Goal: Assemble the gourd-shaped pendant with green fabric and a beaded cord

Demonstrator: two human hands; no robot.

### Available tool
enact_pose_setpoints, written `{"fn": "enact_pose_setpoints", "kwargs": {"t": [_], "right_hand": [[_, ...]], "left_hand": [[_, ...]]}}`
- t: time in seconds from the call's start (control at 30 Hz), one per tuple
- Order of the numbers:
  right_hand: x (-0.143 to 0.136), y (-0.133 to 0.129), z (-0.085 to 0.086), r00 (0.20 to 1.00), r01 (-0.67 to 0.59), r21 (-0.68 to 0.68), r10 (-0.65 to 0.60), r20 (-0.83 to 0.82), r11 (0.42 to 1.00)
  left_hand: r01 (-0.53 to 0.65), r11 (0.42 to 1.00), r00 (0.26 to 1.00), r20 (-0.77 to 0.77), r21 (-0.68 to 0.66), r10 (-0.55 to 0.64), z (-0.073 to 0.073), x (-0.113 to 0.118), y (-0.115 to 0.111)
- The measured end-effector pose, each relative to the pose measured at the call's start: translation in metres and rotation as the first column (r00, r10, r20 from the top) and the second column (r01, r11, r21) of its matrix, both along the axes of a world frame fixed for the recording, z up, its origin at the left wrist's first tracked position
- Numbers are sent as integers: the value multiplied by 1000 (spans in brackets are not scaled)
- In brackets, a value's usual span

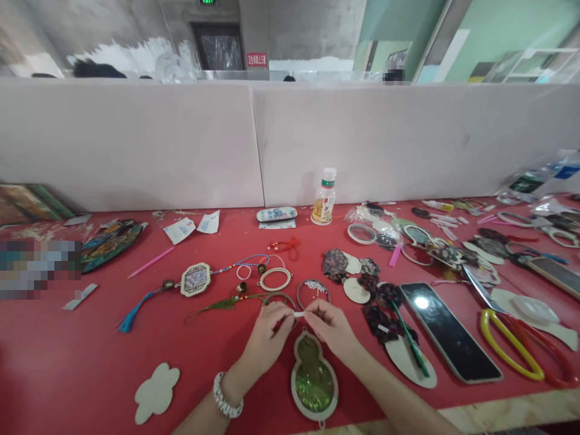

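Note:
My left hand (272, 329) and my right hand (330, 326) meet above the red table, each pinching one end of a small white strip (299, 314). A beaded bracelet circles my left wrist. Just below the hands lies a gourd-shaped pendant (314, 377) with a pale rim and a shiny green centre. Behind my right hand a round dish (313, 291) holds small beads. Partly covered by my left hand is a ring (283, 297), with a pale oval frame (275, 279) beyond it.
A phone (451, 332) and scissors with yellow and red handles (512, 347) lie at right. A bottle (323, 199) stands near the white partition (181, 145). At left are a tasselled octagonal pendant (196, 280), a pink pencil (151, 261) and a cloud-shaped piece (156, 393).

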State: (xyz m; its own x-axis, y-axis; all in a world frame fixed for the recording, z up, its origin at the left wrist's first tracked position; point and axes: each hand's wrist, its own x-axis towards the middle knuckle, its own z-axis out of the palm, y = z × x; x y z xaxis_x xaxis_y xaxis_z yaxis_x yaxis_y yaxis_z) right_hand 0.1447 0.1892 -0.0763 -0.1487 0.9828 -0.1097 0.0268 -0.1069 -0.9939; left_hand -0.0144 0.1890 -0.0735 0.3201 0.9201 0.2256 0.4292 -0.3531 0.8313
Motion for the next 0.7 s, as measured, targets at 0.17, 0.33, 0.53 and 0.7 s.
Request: {"fn": "enact_pose_setpoints", "kwargs": {"t": [0.17,0.33,0.53,0.7], "right_hand": [[2,1,-3,999,15,9,-15,-34,1000],[1,1,-3,1000,9,7,-9,-17,1000],[0,-1,-5,998,-68,34,67,12,997],[3,-3,-10,993,-96,80,90,71,992]], "left_hand": [[-21,997,993,117,-68,29,2,-4,0],[-49,997,996,75,-58,53,1,-4,0],[-54,998,998,38,33,53,-4,-1,2],[-35,999,999,27,41,33,-2,-1,2]]}}
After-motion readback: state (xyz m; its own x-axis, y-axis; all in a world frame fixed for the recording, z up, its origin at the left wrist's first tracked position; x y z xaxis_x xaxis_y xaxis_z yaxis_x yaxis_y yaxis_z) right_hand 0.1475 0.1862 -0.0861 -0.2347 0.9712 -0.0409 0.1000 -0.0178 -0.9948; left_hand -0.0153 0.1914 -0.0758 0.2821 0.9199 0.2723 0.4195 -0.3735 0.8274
